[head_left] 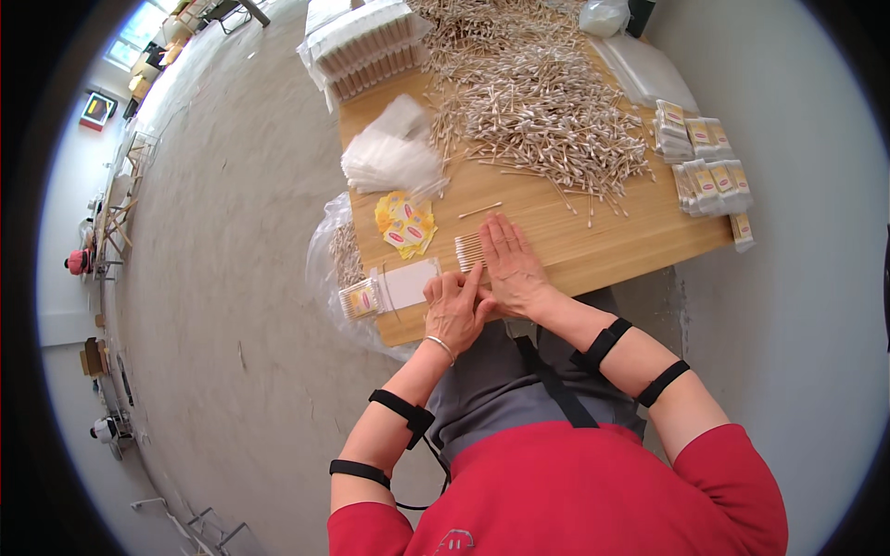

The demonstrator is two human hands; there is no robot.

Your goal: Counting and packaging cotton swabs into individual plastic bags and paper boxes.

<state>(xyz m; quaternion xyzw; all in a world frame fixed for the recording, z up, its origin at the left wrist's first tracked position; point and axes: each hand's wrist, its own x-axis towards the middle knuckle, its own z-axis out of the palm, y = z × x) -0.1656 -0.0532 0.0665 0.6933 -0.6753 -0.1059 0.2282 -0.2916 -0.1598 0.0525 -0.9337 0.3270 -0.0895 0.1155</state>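
Observation:
A short row of cotton swabs point(470, 252) lies side by side near the front of the wooden table point(575, 250). My right hand point(512, 267) rests flat along the row's right side, its fingers stretched out. My left hand point(451, 310) is at the near end of the swabs, index finger extended and touching them, the other fingers partly bent; nothing shows in its grasp. Left of it lies a white rectangular pad or card point(410, 283). Beside that, at the table's edge, is a clear packet of swabs point(357, 299) with a yellow label. One loose swab point(479, 210) lies beyond the row.
A large heap of loose swabs point(547, 111) covers the table's far part. Yellow cards point(406, 225), clear bags point(394, 153) and a wrapped stack point(366, 46) line the left side. Finished-looking packets point(712, 185) sit at the right edge, by the wall point(788, 139).

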